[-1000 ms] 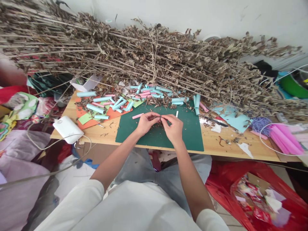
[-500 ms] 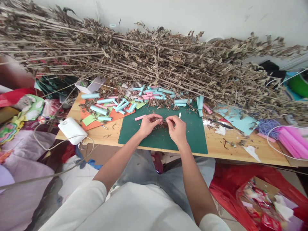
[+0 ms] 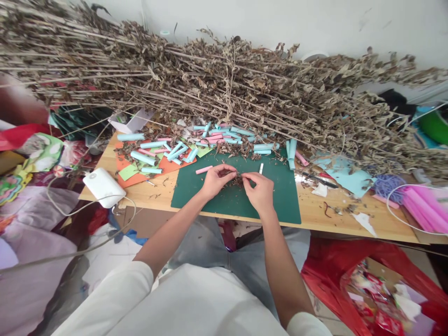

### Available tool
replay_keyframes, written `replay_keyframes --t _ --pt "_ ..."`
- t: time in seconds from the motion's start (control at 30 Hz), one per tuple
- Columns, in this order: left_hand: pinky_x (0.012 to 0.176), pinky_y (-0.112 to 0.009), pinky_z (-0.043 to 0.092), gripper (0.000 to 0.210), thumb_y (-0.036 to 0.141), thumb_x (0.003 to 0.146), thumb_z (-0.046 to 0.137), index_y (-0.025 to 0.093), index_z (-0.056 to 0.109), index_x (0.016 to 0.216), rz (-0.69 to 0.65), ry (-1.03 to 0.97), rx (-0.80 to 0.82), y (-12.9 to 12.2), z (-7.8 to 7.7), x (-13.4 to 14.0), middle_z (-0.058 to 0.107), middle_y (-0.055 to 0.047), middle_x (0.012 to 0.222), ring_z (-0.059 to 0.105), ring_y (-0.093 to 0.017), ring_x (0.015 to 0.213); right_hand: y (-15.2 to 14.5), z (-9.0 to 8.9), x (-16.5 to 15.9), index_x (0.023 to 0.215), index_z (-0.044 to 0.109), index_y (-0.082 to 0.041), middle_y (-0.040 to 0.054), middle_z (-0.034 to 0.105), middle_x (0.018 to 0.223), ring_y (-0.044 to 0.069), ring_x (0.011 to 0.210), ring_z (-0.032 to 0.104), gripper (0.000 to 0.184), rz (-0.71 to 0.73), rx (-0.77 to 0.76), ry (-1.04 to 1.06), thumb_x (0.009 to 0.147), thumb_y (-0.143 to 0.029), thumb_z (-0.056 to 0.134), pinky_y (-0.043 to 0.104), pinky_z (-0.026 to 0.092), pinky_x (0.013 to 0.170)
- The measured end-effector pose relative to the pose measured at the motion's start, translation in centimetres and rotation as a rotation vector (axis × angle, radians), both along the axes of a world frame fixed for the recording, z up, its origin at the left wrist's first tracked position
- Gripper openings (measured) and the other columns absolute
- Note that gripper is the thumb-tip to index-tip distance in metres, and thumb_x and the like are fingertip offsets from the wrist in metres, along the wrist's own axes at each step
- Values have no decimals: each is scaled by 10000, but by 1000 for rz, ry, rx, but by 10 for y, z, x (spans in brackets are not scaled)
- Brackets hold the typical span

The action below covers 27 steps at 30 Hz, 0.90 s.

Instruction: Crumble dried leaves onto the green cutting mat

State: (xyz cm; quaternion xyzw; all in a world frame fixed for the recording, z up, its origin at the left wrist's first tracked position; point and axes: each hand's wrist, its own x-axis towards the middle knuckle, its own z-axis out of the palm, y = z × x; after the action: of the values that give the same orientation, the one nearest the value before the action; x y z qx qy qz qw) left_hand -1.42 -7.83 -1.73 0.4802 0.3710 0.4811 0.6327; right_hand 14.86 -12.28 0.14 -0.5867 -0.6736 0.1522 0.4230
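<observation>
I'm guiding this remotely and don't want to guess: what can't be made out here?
All in the head view:
Anything pinched by the left hand or right hand: too small to tell.
The wooden table's back edge: hidden by the dried stalks.
The green container: cut off by the right edge.
The red bag's lower part: cut off by the bottom edge.

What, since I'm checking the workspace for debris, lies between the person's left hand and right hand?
In the head view, small dried brown leaf fragments lie on the flat green mat between the left hand and the right hand.
</observation>
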Motion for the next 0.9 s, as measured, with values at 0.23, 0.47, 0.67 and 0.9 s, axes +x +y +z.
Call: replay_keyframes --t 0.23,0.47,0.67,0.9 --pt "827 -294 520 255 318 675 818 157 734 852 17 0 76 0 2 -1 702 -45 915 651 -148 852 1 7 -5 994 734 -231 58 736 958 194 830 679 181 2 17 50 882 -296 609 342 552 755" --pt "772 -307 543 279 345 672 813 144 728 847 -12 16 -7 -1 -3 0 729 -48 824 668 -151 755 5 8 -11 847 698 -219 48 705 845 189 788 647 150 38 27 25 899 -256 563 333 521 749" --pt "681 -257 533 254 310 680 798 125 710 832 -37 25 -22 -3 -5 1 714 -36 760 641 -116 655 3 8 -15 809 645 -199 43 663 797 183 757 604 127 41 1 3 867 -192 532 312 484 730" --pt "665 -244 518 232 301 691 780 130 704 828 44 75 10 -2 -5 1 710 -34 771 636 -115 668 2 8 -11 811 666 -199 23 681 778 157 676 585 135 -81 -19 82 862 -230 544 279 462 659"
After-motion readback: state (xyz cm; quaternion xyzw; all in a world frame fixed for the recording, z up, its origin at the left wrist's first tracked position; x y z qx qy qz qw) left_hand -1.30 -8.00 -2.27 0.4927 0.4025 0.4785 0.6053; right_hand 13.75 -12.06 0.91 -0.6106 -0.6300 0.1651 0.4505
